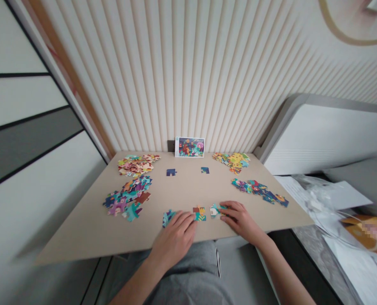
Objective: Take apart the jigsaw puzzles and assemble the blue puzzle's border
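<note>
Near the table's front edge, my left hand (177, 233) is bent over a row of jigsaw puzzle pieces, its fingers close together. A blue-teal puzzle piece (167, 217) shows to its left, and an orange, yellow and teal section (200, 213) shows past its fingertips. My right hand (241, 219) grips a teal and white puzzle section (214, 210) between thumb and fingers. A small gap separates this section from the one by my left hand. Whatever lies under my left fingers is hidden.
A picture card (191, 147) leans on the ribbed wall. Two dark blue pieces, one left (171, 172) and one right (205, 170), lie before it. Piles of pieces sit at left (128, 197), back left (136, 165), back right (234, 161) and right (258, 190).
</note>
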A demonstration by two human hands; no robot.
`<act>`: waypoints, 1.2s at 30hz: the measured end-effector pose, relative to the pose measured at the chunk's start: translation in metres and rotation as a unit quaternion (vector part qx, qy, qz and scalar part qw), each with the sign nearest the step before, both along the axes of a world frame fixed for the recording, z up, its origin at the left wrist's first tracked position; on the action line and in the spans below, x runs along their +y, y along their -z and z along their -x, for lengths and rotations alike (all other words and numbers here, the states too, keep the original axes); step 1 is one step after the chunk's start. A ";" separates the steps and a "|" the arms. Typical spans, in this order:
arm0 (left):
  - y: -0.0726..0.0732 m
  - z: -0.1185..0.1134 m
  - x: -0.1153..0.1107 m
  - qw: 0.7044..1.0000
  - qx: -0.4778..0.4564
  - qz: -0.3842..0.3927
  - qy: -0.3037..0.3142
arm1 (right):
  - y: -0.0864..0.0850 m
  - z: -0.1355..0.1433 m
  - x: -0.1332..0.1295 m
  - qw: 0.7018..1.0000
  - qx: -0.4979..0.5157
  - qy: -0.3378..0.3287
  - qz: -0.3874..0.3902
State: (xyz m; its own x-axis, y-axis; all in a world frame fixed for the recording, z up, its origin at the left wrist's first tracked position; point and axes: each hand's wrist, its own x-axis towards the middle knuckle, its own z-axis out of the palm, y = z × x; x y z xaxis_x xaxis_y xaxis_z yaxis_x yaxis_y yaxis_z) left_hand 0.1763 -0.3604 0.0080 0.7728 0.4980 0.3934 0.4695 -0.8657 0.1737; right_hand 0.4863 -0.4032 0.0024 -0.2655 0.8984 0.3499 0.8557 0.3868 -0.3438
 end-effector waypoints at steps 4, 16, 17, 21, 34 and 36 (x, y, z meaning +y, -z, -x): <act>-0.001 0.002 -0.001 1.000 -0.011 -0.012 0.002 | -0.001 0.000 -0.001 1.000 0.004 0.000 -0.002; 0.005 0.000 -0.002 0.999 -0.027 -0.017 -0.018 | -0.008 0.005 -0.005 1.000 0.026 0.014 0.009; 0.006 0.001 -0.002 0.999 -0.024 -0.016 -0.019 | -0.008 0.002 -0.005 0.999 0.027 0.025 0.003; 0.007 0.001 -0.001 0.999 -0.024 -0.026 -0.019 | -0.004 -0.033 0.002 0.986 -0.019 0.156 -0.055; 0.006 0.000 -0.001 0.999 -0.028 -0.041 -0.013 | 0.007 -0.081 0.017 0.962 -0.138 0.225 -0.069; 0.006 0.000 -0.001 0.999 -0.026 -0.037 -0.013 | 0.009 -0.084 0.018 0.955 -0.126 0.260 -0.069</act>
